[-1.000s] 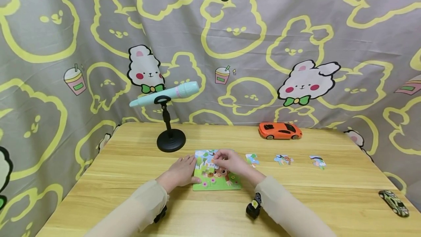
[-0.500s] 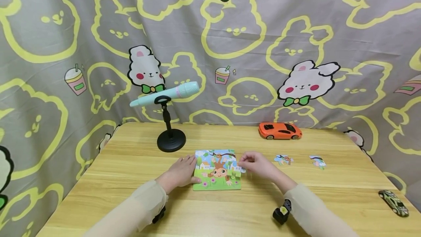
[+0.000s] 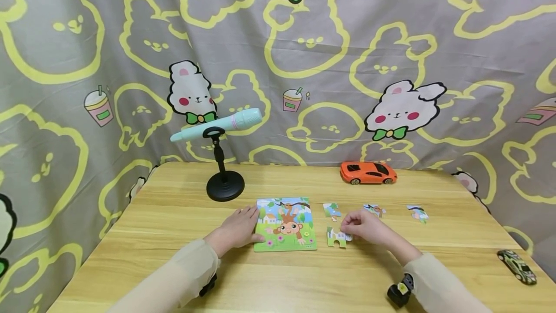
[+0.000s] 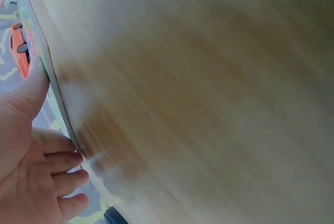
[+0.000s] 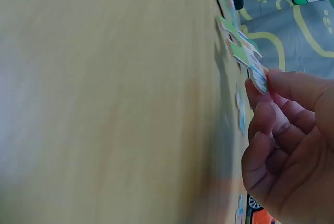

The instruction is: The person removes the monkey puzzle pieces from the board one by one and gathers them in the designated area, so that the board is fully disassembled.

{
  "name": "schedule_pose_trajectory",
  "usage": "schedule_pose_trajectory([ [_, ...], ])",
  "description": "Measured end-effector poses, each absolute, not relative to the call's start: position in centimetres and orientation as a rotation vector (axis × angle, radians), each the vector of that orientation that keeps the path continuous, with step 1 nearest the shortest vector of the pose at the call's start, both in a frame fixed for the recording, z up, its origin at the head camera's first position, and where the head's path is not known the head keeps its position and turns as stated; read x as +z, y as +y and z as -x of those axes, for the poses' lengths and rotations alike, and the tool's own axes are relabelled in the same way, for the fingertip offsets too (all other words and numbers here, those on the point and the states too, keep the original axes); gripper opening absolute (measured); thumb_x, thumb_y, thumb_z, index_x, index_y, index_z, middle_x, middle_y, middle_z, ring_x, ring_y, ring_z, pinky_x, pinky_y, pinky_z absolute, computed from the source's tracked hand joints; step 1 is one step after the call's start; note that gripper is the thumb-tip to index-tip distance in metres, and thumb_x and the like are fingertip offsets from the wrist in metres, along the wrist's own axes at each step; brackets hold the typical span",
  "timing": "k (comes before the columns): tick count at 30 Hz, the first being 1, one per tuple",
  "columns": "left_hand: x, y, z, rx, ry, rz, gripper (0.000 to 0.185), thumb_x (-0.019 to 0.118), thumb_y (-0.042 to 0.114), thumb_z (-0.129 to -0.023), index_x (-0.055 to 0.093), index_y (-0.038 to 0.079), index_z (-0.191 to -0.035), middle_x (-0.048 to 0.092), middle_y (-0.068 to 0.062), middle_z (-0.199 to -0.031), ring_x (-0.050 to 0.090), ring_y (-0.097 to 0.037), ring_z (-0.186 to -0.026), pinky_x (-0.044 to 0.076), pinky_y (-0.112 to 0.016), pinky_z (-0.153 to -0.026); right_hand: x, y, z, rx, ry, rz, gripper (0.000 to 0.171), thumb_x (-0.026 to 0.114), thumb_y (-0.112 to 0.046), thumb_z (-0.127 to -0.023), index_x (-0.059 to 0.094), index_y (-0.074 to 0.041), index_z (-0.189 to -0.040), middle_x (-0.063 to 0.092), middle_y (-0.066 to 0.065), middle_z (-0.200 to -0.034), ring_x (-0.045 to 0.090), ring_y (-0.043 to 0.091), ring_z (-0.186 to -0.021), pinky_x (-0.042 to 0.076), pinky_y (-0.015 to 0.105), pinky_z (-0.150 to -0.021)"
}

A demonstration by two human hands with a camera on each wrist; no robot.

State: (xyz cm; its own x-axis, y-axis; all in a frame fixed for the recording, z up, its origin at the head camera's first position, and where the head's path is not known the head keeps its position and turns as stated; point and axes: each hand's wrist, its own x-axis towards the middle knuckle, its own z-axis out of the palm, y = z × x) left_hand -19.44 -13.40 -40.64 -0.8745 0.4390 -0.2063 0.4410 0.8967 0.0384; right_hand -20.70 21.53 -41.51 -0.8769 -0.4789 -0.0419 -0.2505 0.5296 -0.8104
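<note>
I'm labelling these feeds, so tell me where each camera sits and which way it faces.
Head: worn on the head, facing forward and down at the puzzle, showing both forearms, the left hand and the right hand.
Left wrist: worn there, facing the tabletop and puzzle's edge; left hand shows.
Right wrist: worn there, facing the tabletop and a pinched puzzle piece; right hand shows.
Shared: both wrist views show the orange toy car.

Two hands; one puzzle (image 3: 284,226) touching the left hand (image 3: 236,228), four pieces (image 3: 335,237): one in the right hand (image 3: 369,228), three near it; two cars (image 3: 368,173), beyond and right of it; one microphone (image 3: 234,121), one stand (image 3: 225,186) beyond the left.
</note>
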Motion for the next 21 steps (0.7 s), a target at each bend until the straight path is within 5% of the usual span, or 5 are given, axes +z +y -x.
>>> schedule_pose_trajectory([
  [21, -40.59, -13.31, 19.29, 0.037, 2.849, -0.654, 0.077, 0.055, 0.049, -0.087, 0.035, -0.005, -0.138, 0.030, -0.018, -0.145, 0.027, -0.032, -0.132, 0.024, -0.046, -0.106, -42.50, 21.88, 20.07, -1.175, 2.555, 0.587, 0.010, 0.064, -0.012, -0.087, 0.067, -0.006, -0.079, 0.054, -0.002, -0.064, 0.041, 0.007, -0.054, 0.035, 0.020, -0.046],
])
